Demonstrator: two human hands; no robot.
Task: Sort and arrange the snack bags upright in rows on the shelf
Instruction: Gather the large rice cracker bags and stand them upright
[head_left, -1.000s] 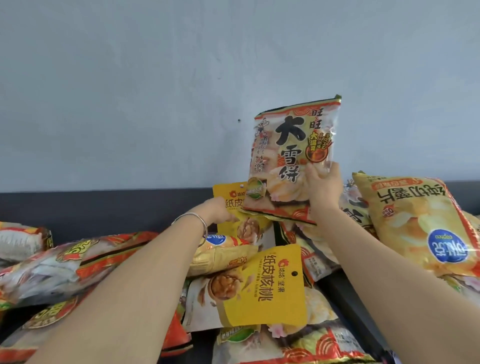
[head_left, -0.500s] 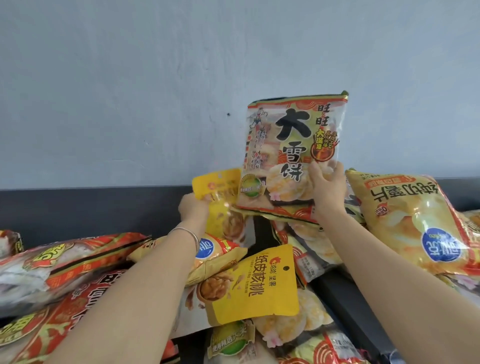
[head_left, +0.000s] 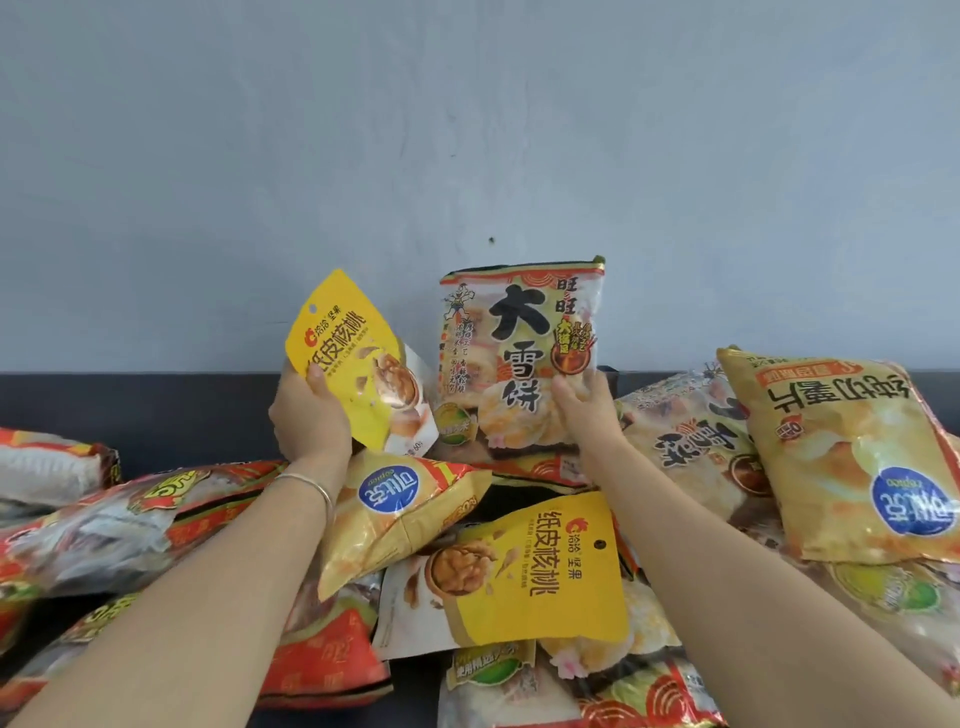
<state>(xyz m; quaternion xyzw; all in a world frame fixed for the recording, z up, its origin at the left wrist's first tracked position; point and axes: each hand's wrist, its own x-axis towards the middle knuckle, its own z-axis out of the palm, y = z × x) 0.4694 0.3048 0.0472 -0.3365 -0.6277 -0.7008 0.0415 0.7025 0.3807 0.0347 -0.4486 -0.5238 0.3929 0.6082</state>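
Observation:
My left hand (head_left: 310, 415) grips a small yellow walnut pouch (head_left: 358, 358), lifted and tilted above the pile. My right hand (head_left: 587, 410) holds a rice cracker bag (head_left: 519, 353) with large black characters, upright against the blue-grey wall. A second yellow walnut pouch (head_left: 519, 571) lies flat in the pile between my forearms. A yellow chip bag (head_left: 400, 509) with a blue round logo lies beside my left wrist.
A big yellow chip bag (head_left: 852, 457) lies upside down at the right, over another rice cracker bag (head_left: 680, 431). Red and clear snack bags (head_left: 114, 525) lie heaped at the left. The dark shelf back (head_left: 156, 410) runs below the wall.
My left hand has pulled the yellow walnut pouch up out of the pile and tilted it. The rice cracker bag in my right hand has come lower, closer to the pile.

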